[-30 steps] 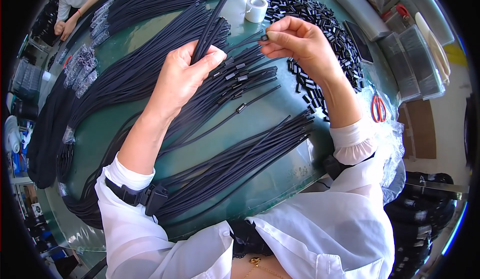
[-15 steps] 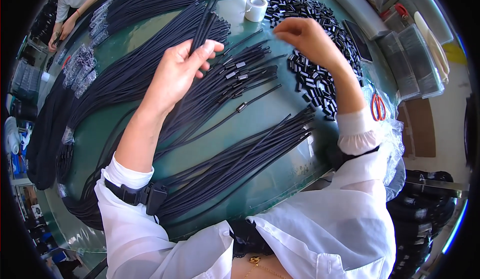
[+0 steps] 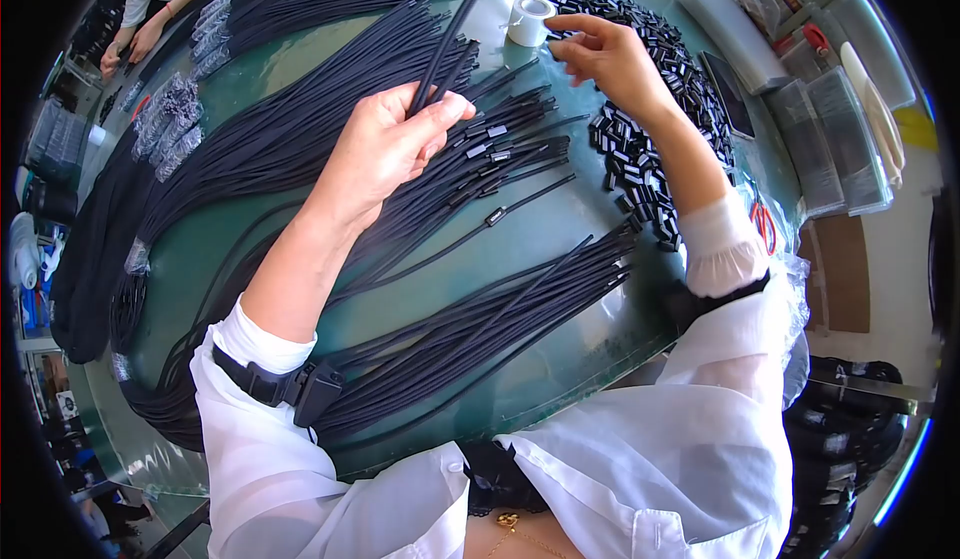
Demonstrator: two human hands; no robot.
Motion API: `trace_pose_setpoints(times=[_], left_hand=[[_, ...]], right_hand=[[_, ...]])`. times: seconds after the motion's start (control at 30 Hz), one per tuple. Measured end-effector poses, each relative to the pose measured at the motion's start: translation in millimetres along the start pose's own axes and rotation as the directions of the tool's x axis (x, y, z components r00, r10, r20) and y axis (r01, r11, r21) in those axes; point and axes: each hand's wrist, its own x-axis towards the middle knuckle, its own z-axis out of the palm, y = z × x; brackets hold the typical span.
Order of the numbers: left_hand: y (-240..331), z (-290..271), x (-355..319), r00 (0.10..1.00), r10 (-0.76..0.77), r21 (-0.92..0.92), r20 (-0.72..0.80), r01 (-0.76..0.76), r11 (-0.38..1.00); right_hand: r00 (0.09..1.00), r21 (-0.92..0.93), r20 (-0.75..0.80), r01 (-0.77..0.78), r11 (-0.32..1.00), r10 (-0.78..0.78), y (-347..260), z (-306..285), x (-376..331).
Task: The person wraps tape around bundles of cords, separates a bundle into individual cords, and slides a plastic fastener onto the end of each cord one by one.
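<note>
My left hand is closed round a few thin black cords, their ends pointing up and away above my thumb. To the right, my right hand hovers with its fingers bent and apart, and nothing shows between them. Its fingertips are near a roll of white tape. Beyond and under that hand spreads a heap of small black rectangular clips. Below my left hand, several cords carry single black clips. A bundle of cords without visible clips lies nearer to me.
Long bundles of black cords cover the green table; some are bound with clear wrap. At the right are a dark phone-like slab, red-handled scissors and clear plastic packs. Another person's hands work at the far left.
The fingers of my right hand have spread from a near pinch, close to the tape roll. My left hand has shifted slightly right with the cords, which now tilt more to the right.
</note>
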Motion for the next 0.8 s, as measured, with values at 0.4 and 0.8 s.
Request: trace_pose_setpoints(times=[0.4,0.8], left_hand=[[-1.9,6.9,-4.5,0.996,0.078,0.036,0.031,-0.079,0.996],[-1.7,5.9,-5.3,0.991,-0.018,-0.044,0.130,0.024,0.999]], right_hand=[[0.995,0.683,0.088,-0.094,0.724,0.047,-27.5,28.2,-42.3],[0.967,0.504,0.247,-0.072,0.860,-0.064,-43.3,51.8,-59.1]])
